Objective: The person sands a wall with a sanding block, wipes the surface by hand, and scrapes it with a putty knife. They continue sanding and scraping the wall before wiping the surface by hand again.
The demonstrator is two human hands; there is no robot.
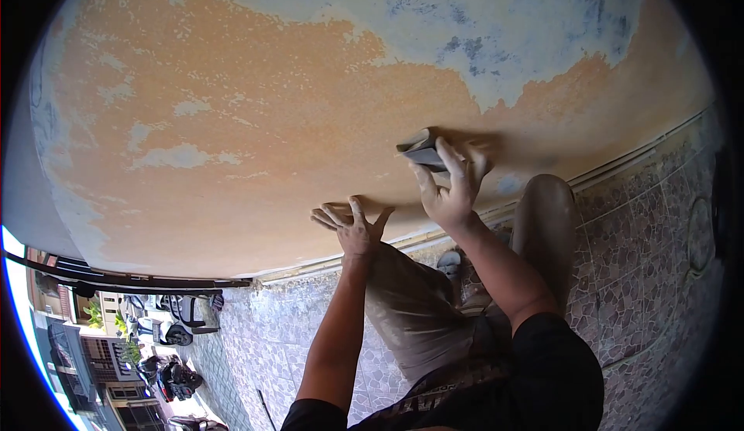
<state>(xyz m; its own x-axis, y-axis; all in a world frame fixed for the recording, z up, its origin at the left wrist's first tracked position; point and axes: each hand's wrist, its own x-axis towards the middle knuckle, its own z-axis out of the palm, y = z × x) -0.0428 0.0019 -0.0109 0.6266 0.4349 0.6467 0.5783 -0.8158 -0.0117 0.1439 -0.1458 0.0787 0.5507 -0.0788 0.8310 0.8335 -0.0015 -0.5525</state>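
The wall (310,121) before me has patchy orange paint, with pale areas worn through it. My right hand (452,191) grips a folded piece of sandpaper (425,156), dark grey on its outer side, held against the lower part of the wall. Whitish dust coats the fingers of that hand. Farther left, my left hand (358,231) rests on the wall near its bottom edge, fingers spread and holding nothing.
My bent knees (546,214) are close to the wall's base. A tiled floor (628,291) with a stone pattern lies below. Parked motorcycles (170,377) and house fronts appear at the lower left, beyond a dark rail (155,280).
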